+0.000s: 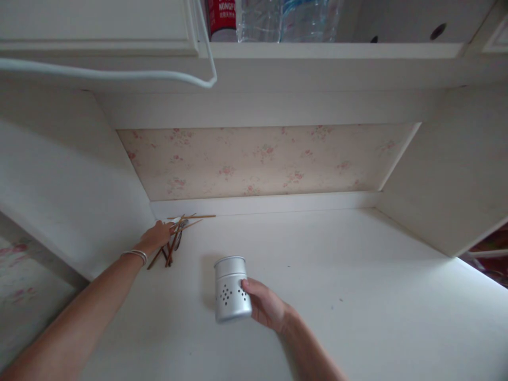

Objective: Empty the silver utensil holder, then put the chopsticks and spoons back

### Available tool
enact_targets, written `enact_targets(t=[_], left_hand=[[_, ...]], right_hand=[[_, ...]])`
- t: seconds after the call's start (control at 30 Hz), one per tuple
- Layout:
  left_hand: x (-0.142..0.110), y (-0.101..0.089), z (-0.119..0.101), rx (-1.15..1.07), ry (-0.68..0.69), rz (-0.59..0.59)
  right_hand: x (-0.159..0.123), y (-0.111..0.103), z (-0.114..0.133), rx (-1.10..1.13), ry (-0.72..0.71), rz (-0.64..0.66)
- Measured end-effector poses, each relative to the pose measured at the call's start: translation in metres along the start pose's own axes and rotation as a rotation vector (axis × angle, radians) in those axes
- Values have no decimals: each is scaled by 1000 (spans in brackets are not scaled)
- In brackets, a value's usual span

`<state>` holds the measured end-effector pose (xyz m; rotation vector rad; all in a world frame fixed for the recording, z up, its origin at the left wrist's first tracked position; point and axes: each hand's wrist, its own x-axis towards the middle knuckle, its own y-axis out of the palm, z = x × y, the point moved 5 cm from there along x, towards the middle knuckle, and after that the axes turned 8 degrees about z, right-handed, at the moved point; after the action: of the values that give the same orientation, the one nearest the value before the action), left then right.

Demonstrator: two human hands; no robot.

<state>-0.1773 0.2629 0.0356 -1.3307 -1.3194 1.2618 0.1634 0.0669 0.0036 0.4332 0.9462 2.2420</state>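
Cup: silver, with small holes in its side, the cup [230,284] is in the right hand over the middle part of the worktop [293,238], well out from the back edge; roughly upright, rim up. Whether its base touches down I cannot tell.
Right hand: the right hand [268,306] is closed on the cup's right side, thumb across the near face, the other fingers mostly hidden.
Left hand: the left hand [157,235] is at the sticks, by the worktop's back left corner; its fingertips are partly hidden, so I cannot tell how wide they stand or whether they grip anything.
Sticks: thin, brown sticks [170,254] in a loose, crossed heap with spoons [178,241] among them; one stick lies near the back edge.
Cup's handling: looks like thin metal, so probably light and stiff, rather slippery, and liable to dent if dropped. Best held round the middle, leaving the mouth free.
Sticks' handling: likely light, stiff and apt to roll or snag on one another; gather them around mid-length.
Above: clear bottles [260,21] and a white cable [159,75].
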Motion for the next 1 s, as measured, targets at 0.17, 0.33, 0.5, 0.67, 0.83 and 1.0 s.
enact_targets(t=[0.17,0.33,0.5,0.67,0.83,1.0], left_hand=[[-22,2,-14,-72,31,-124],[-83,21,-41,-269,26,-219],[-159,60,-73,-491,-30,-152],[-193,81,-98,-909,84,113],[-191,74,-91,-992,112,152],[-189,74,-90,-1004,141,176]], right_hand=[[-1,0,1,-20,-16,23],[-2,-5,-2,-56,-19,47],[-3,-9,-3,-74,-41,58],[-7,-14,-1,-107,-85,-45],[-4,-16,0,-188,-196,-260],[44,-6,16,-591,-207,-516]])
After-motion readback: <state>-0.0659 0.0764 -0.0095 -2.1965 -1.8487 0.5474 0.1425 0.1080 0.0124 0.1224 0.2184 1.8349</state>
